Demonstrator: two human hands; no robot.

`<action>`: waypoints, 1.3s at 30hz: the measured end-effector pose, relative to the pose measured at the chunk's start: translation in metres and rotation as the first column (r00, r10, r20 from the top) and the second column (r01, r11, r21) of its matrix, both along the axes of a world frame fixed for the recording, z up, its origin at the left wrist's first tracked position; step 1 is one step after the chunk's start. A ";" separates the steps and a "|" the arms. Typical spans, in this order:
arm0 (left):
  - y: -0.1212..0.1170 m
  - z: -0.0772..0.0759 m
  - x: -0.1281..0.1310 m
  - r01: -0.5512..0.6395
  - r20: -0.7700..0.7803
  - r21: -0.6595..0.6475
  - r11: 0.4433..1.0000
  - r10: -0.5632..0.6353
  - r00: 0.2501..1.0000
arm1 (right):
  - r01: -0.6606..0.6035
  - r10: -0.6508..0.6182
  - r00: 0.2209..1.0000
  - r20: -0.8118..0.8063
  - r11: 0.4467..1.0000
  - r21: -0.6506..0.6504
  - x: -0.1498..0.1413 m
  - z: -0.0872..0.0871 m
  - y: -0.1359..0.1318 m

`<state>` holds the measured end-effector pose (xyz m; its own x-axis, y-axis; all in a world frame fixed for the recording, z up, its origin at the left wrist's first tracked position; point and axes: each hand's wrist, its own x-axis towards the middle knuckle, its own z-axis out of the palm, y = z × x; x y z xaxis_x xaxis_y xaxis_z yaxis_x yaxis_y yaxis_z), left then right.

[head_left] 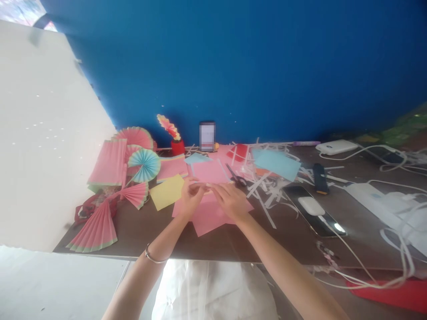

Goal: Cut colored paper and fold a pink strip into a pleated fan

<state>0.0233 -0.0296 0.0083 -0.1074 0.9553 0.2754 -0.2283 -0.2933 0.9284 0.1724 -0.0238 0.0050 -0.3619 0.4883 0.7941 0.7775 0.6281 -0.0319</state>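
My left hand (191,196) is closed in a pinch at the upper edge of the pink paper (210,218), with thumb and forefinger together. Beside it my right hand (230,201) grips the same edge, its fingers bent and pressed close together. The fingertips nearly meet over the sheet and hide most of the pinched edge. More pink sheets lie flat beneath and behind the hands. A yellow sheet (167,192) lies just left of my left hand. Black scissors (237,178) rest behind my right hand, by a heap of white paper strips (271,189).
Pleated pink fans (95,226) and a blue round fan (145,165) crowd the left side. A phone (207,135) leans at the blue wall near a red holder (178,147). Right are a light blue sheet (276,163), another phone (313,211) and white cables (403,249).
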 end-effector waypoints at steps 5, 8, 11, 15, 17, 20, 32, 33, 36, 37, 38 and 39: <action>-0.001 0.001 0.001 -0.010 0.007 -0.017 1.000 0.010 1.000 | 0.001 0.000 1.000 0.021 1.000 -0.024 0.001 -0.002 0.000; -0.001 0.001 0.002 -0.031 0.006 -0.025 0.999 0.031 0.999 | -0.017 0.017 0.999 0.030 1.000 -0.006 0.001 -0.002 0.001; 0.002 -0.001 0.001 -0.051 -0.004 -0.028 0.998 0.051 0.999 | -0.031 0.031 0.999 0.026 0.999 0.009 0.001 -0.001 0.000; 0.005 -0.003 -0.001 -0.074 -0.038 -0.028 0.997 0.073 0.997 | -0.028 0.029 0.999 0.019 1.000 -0.006 0.000 0.002 0.000; 0.005 -0.004 -0.001 -0.095 -0.047 -0.019 0.995 0.094 0.994 | -0.022 0.022 1.000 0.005 1.000 0.000 -0.001 0.002 0.000; 0.005 -0.003 -0.001 -0.108 -0.029 -0.020 0.994 0.107 0.994 | -0.026 0.026 1.000 -0.011 1.000 0.011 -0.001 0.002 0.000; 0.002 -0.006 0.002 0.079 -0.229 -0.159 0.984 -0.114 0.967 | -0.067 0.068 0.997 -0.046 0.998 0.016 -0.003 -0.001 0.000; 0.002 -0.006 0.001 0.061 -0.251 -0.148 0.987 -0.097 0.963 | -0.067 0.067 0.997 -0.049 0.998 0.008 -0.003 0.000 -0.001; 0.003 -0.006 0.000 0.002 -0.258 -0.094 0.996 -0.026 0.966 | -0.059 0.055 0.997 -0.059 0.996 -0.063 -0.003 0.002 -0.001; 0.004 -0.006 -0.001 -0.024 -0.256 -0.075 0.997 0.004 0.967 | -0.060 0.054 0.996 -0.067 0.993 -0.098 -0.003 0.002 -0.001; 0.005 -0.006 -0.002 -0.049 -0.252 -0.062 0.997 0.032 0.967 | -0.067 0.057 0.995 -0.076 0.988 -0.138 -0.003 0.003 -0.001; 0.006 -0.006 -0.003 -0.070 -0.246 -0.057 0.996 0.054 0.968 | -0.079 0.063 0.994 -0.091 0.981 -0.177 -0.002 0.004 -0.001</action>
<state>0.0204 -0.0237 0.0022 -0.1045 0.9655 0.2386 0.0238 -0.2375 0.9711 0.1700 -0.0245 0.0085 -0.3359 0.6016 0.7248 0.7209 0.6595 -0.2133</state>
